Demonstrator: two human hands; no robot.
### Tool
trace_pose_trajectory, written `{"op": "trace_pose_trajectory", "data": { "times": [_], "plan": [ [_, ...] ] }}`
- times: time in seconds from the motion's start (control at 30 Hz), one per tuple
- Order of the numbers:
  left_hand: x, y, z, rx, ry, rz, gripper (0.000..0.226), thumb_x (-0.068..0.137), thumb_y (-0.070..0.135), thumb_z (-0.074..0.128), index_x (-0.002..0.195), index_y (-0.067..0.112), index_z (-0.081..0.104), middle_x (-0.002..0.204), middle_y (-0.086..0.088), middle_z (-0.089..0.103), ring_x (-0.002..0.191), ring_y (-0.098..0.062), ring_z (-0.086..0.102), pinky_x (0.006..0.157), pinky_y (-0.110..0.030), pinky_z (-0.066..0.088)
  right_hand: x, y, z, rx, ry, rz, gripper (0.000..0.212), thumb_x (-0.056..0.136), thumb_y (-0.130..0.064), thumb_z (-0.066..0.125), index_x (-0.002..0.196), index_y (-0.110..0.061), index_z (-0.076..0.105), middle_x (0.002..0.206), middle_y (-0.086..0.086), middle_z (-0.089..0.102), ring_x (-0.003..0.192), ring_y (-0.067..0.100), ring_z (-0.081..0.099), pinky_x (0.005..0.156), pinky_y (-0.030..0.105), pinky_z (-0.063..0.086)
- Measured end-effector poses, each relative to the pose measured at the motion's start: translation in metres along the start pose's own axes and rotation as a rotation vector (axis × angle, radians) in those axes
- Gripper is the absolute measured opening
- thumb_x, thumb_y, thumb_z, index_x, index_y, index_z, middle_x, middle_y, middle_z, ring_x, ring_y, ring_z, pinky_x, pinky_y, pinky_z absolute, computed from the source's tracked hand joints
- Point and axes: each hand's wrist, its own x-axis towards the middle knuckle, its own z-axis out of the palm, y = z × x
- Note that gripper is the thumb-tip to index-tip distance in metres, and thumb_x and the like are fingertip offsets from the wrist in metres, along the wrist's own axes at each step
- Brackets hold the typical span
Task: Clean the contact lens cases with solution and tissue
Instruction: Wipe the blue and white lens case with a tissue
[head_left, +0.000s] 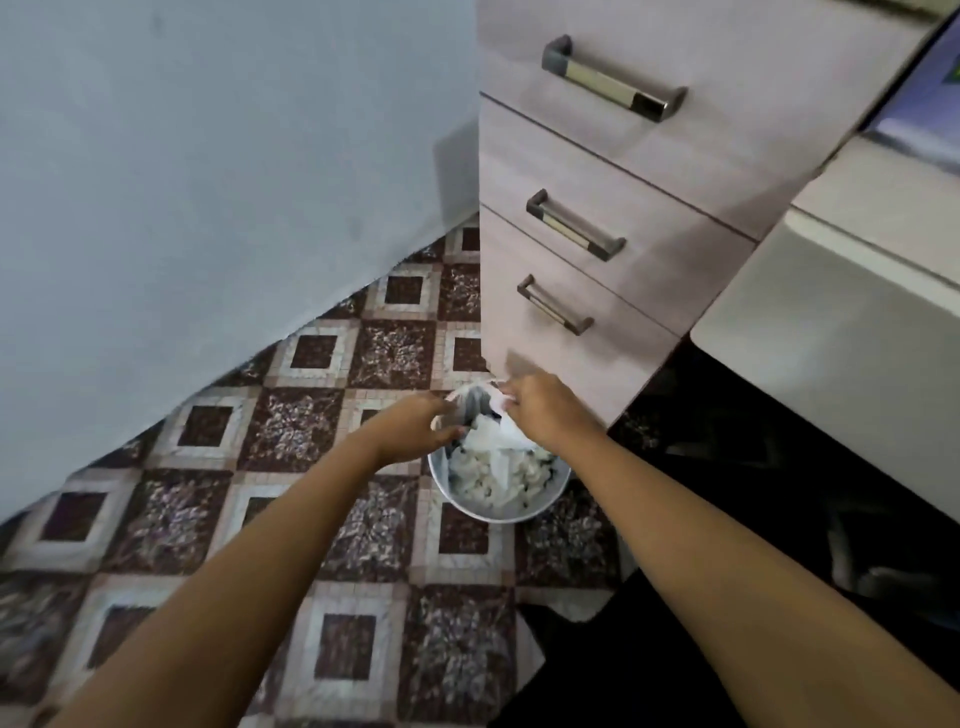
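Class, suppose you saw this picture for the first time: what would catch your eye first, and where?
In the middle, the left hand and right hand hold white tissue over a small round bin stuffed with crumpled paper. The brown-and-white patterned floor fills the lower left, and a chest of drawers with three metal handles stands upper right.

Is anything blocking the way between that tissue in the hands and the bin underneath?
Nothing visible does. The left hand and right hand hold the tissue right over the open bin, already heaped with white paper.
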Motion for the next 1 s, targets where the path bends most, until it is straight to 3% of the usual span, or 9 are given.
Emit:
{"op": "trace_pose_trajectory", "data": {
  "times": [0.17,0.37,0.43,0.53,0.67,0.8,1.0],
  "plan": [
    [0.009,-0.003,0.015,-0.008,-0.067,-0.035,0.041,0.093,0.038,0.05,0.124,0.011,0.056,0.121,-0.013,0.058,0.108,-0.026,0.054,0.091,-0.033,0.043,0.004,0.016,0.024,0.037,-0.195,0.065,0.04,0.093,-0.02,0.052,0.131,-0.011,0.052,0.129,0.013,0.057,0.117,0.028,0.053,0.098,0.034,0.043],
    [0.017,0.006,0.013,0.017,-0.06,-0.031,0.042,0.094,0.036,0.05,0.125,0.008,0.055,0.123,-0.015,0.056,0.111,-0.028,0.052,0.091,-0.032,0.04,0.001,0.028,0.02,0.017,-0.235,0.054,0.04,0.096,-0.023,0.045,0.133,-0.013,0.049,0.12,0.015,0.061,0.104,0.028,0.059,0.083,0.032,0.047],
    [0.019,0.01,0.007,0.017,-0.043,-0.026,0.042,0.094,0.035,0.05,0.127,0.009,0.053,0.125,-0.014,0.056,0.113,-0.028,0.052,0.092,-0.032,0.04,0.001,0.028,0.011,0.011,-0.184,0.03,0.037,0.096,-0.023,0.045,0.13,-0.011,0.052,0.111,0.017,0.065,0.096,0.028,0.061,0.078,0.031,0.047],
    [0.022,0.015,-0.005,0.026,-0.004,-0.022,0.047,0.093,0.037,0.05,0.133,0.012,0.048,0.131,-0.012,0.053,0.118,-0.026,0.05,0.098,-0.033,0.039,0.001,0.021,-0.006,-0.004,-0.097,-0.027,0.025,0.094,-0.022,0.047,0.105,-0.006,0.062,0.106,0.017,0.064,0.099,0.03,0.059,0.079,0.032,0.047],
    [0.019,0.025,-0.03,0.064,0.055,-0.004,0.05,0.093,0.038,0.051,0.135,0.012,0.046,0.132,-0.011,0.052,0.119,-0.023,0.05,0.099,-0.031,0.039,-0.001,0.005,-0.04,-0.047,-0.036,-0.117,0.038,0.094,-0.023,0.044,0.126,-0.003,0.053,0.128,0.016,0.054,0.116,0.03,0.051,0.095,0.038,0.044],
    [0.011,0.042,-0.064,0.095,0.153,0.028,0.05,0.092,0.04,0.051,0.135,0.014,0.046,0.136,-0.009,0.049,0.121,-0.022,0.049,0.102,-0.034,0.039,-0.008,-0.011,-0.079,-0.082,0.071,-0.192,0.042,0.094,-0.025,0.045,0.13,-0.004,0.049,0.132,0.013,0.051,0.123,0.027,0.046,0.1,0.038,0.04],
    [-0.015,0.087,-0.124,0.112,0.352,0.151,0.046,0.092,0.031,0.054,0.134,0.013,0.048,0.131,-0.012,0.052,0.117,-0.025,0.05,0.096,-0.027,0.036,-0.038,-0.033,-0.155,-0.178,0.232,-0.299,0.043,0.095,-0.025,0.044,0.132,-0.003,0.045,0.138,0.014,0.046,0.129,0.026,0.039,0.105,0.035,0.034]
  ]
}}
